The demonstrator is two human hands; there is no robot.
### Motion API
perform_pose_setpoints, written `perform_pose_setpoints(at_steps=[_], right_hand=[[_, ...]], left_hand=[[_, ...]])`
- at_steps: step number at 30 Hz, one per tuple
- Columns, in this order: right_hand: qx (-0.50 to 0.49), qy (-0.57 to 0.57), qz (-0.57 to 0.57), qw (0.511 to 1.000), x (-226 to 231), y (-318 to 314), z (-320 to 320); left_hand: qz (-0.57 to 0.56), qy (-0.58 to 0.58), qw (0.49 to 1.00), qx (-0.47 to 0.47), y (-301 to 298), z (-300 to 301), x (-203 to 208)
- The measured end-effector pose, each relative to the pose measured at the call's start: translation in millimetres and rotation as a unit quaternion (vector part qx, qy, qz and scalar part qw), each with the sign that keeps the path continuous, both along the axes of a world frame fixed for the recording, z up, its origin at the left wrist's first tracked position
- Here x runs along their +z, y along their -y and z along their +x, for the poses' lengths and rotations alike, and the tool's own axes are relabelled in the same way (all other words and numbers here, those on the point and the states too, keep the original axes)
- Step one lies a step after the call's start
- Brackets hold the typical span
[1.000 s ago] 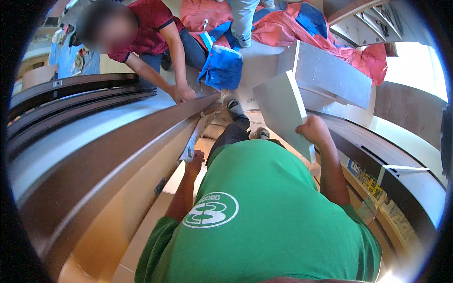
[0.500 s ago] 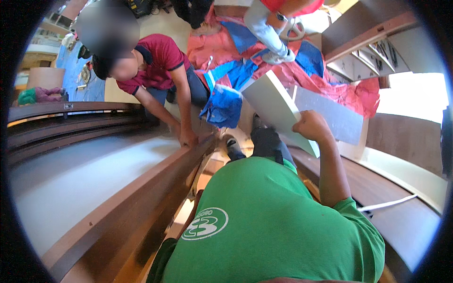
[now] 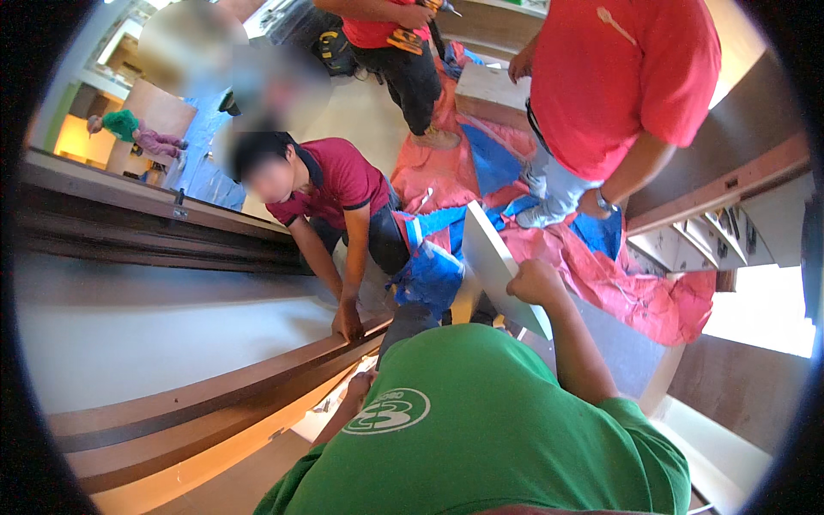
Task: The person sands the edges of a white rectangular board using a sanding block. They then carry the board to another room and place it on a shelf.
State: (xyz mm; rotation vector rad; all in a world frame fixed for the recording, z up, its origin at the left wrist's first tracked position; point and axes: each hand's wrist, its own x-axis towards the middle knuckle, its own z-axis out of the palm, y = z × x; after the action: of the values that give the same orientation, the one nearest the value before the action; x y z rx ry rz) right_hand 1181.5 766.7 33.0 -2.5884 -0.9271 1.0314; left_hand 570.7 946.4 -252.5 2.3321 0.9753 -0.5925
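Observation:
My right hand (image 3: 534,283) is closed around the edge of a white board (image 3: 489,257), which stands tilted in front of me. Low at my left side, my left hand (image 3: 361,384) is close to a long brown wooden frame (image 3: 215,386); its fingers are too small and partly hidden to read. A pale panel (image 3: 154,343) lies within that frame. A co-worker in a maroon shirt (image 3: 348,176) crouches at the frame's far end, with a hand (image 3: 348,320) on its rail.
Red and blue sheeting (image 3: 592,283) covers the floor ahead. A person in a red shirt (image 3: 618,77) stands at the far right; another, farther back, holds a drill (image 3: 438,7). A grey panel (image 3: 609,339) lies right of my arm. White shelves (image 3: 712,236) stand beyond it.
My body and view have shifted, and the white board now stands steeper, still in my right hand. My left hand has come into view beside the frame. The person in red shows more fully.

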Motion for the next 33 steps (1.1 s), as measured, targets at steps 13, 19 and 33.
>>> perform_pose_setpoints(at_steps=[13,19,33], right_hand=[[0.057,0.026,-0.024,0.998,23,-70,104],[0.07,0.008,-0.047,0.996,39,-151,162],[0.262,0.054,-0.06,0.962,25,-375,281]], left_hand=[[-0.368,-0.013,0.792,0.486,-29,216,70],[-0.471,0.005,0.703,0.532,-85,307,19],[-0.196,0.034,0.979,0.049,-267,426,-2]])
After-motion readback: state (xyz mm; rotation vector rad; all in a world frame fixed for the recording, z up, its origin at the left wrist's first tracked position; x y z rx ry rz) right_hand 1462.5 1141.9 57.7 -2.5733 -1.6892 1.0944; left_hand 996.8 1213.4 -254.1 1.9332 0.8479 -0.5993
